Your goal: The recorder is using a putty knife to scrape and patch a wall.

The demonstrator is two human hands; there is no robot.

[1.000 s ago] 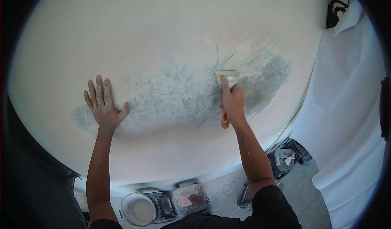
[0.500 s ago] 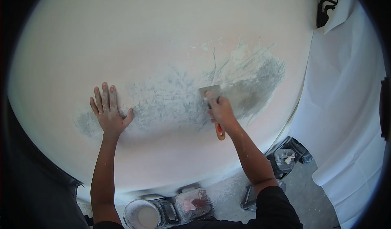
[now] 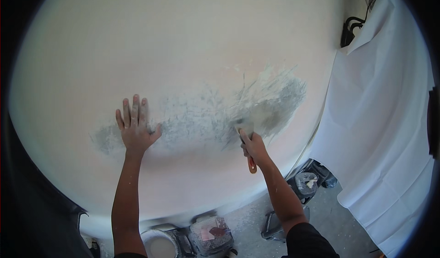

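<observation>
The right hand [image 3: 255, 149] grips a putty knife [image 3: 245, 136] (orange handle) against the wall [image 3: 183, 51]. The left hand [image 3: 136, 129] lies flat, fingers spread, on the grey patch [image 3: 206, 116].

tub [image 3: 208, 233] | clear plastic, red-pink contents | floor (below wall) | bucket [image 3: 158, 244] | white

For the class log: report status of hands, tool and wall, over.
Left hand flat on wall, open. Right hand gripping putty knife, blade on grey scraped patch. Nothing blocking the blade.
</observation>
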